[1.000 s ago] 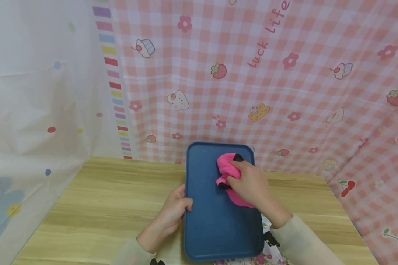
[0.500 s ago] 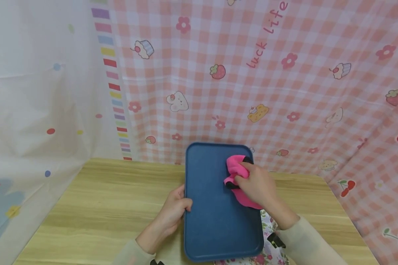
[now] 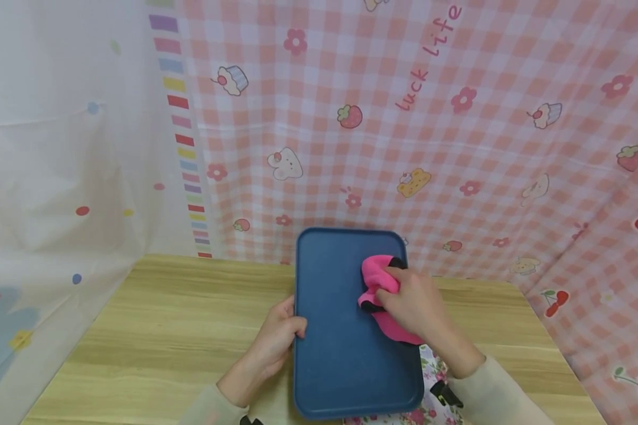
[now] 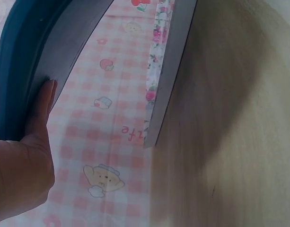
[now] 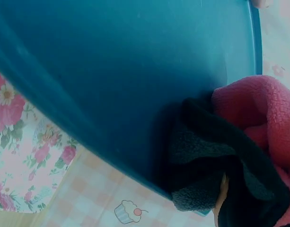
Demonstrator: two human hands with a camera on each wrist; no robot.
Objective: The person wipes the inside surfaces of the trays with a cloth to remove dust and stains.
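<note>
A blue rectangular tray point(image 3: 345, 366) is held up at a tilt above the table in the head view. My left hand point(image 3: 276, 336) grips its left rim, thumb over the front; the left wrist view shows fingers of that hand point(image 4: 26, 175) against the tray's underside. Bunched in my right hand point(image 3: 414, 298) is a pink cloth point(image 3: 377, 274) with black edging, pressed to the upper right of the tray's inner face. Close up in the right wrist view, the cloth point(image 5: 277, 118) touches the tray point(image 5: 111, 85) near its rim and hides most of the right hand.
A flat floral-patterned item point(image 3: 433, 369) lies on the wooden table point(image 3: 191, 324), partly beneath the tray. Pink checked fabric point(image 3: 383, 147) hangs behind the table, with white dotted fabric point(image 3: 85, 147) on the left.
My right hand has moved the pink cloth to the right across the tray, then slightly down. The left hand keeps its grip, and the tray has hardly shifted.
</note>
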